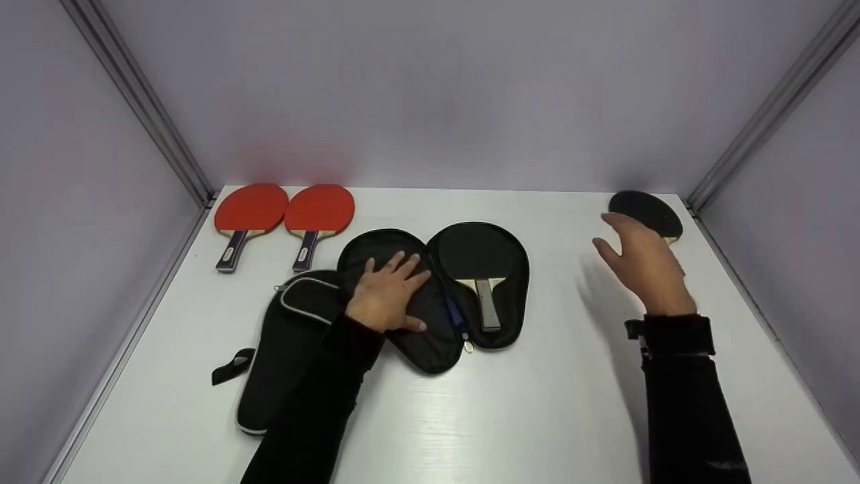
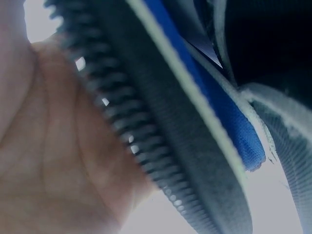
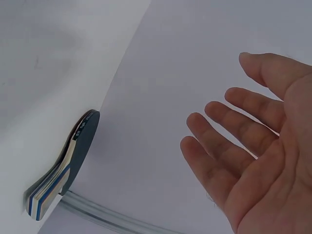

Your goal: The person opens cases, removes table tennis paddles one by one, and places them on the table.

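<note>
An unzipped black paddle case [image 1: 437,343] lies spread at the middle of the table. Fingers spread, my left hand [image 1: 386,296] rests on its left half. The other half holds a table tennis paddle [image 1: 475,252] with a black face and a pale handle. Close up in the left wrist view are the zipper teeth [image 2: 141,136] and blue cloth [image 2: 234,131] beside my palm. My right hand [image 1: 645,272] is raised near a second black paddle [image 1: 650,210] at the far right, overlapping it in the head view. The right wrist view shows that hand holding nothing, apart from the paddle [image 3: 80,146].
Two red paddles [image 1: 252,207] lie side by side at the back left. A closed black case [image 1: 279,366] with a grey-piped pocket and a strap [image 1: 233,366] sits left, partly under my left forearm. Pale walls [image 1: 430,94] enclose the table's back and sides.
</note>
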A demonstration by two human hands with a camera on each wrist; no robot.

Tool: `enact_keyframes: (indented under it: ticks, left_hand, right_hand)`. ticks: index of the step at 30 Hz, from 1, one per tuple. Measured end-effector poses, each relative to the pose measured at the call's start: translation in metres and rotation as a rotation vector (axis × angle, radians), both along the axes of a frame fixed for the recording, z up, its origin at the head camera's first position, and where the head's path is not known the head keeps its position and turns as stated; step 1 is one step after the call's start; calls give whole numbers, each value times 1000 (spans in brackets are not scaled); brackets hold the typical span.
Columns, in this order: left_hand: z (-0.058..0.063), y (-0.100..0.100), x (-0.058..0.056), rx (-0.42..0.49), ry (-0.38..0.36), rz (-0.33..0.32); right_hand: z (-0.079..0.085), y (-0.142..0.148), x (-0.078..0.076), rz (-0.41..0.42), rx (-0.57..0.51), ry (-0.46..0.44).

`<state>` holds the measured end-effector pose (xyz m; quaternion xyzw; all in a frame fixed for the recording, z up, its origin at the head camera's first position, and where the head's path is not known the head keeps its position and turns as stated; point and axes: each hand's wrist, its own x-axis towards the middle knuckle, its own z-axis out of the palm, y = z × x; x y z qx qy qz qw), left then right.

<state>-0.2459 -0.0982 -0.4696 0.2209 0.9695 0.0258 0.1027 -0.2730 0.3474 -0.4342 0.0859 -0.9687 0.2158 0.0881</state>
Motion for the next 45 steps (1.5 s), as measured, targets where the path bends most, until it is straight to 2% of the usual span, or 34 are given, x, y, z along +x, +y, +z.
enact_keyframes:
  ticks: [4, 13, 19, 21, 25, 27, 29, 35, 40, 45]
  left_hand:
    - [1, 0, 1, 8, -3, -2]
    - [0, -1, 1, 3, -6, -2]
    - [-1, -1, -1, -15, -6, -3]
    - [-9, -4, -6, 29, -11, -6]
    - [-35, -9, -22, 83, -7, -16]
    - [-44, -11, -27, 74, 4, -21]
    - [-48, -10, -30, 53, 13, -25]
    - [-49, -11, -31, 53, 16, -29]
    - [-51, -11, -33, 46, 13, -28]
    - [-54, -11, -35, 29, 24, -30]
  right_hand:
    - [0, -18, 3, 56, 33, 71]
    - [1, -51, 13, 139, 118, 164]
    - [-1, -70, 17, 194, 167, 157]
    - [-4, -74, 17, 215, 193, 157]
    - [-12, -82, 16, 275, 236, 188]
    - [-16, -86, 17, 313, 250, 198]
    - [-19, -90, 18, 351, 258, 196]
    - [-25, -98, 20, 471, 271, 161]
    - [-27, -104, 22, 560, 287, 86]
    - [-33, -113, 25, 611, 297, 26]
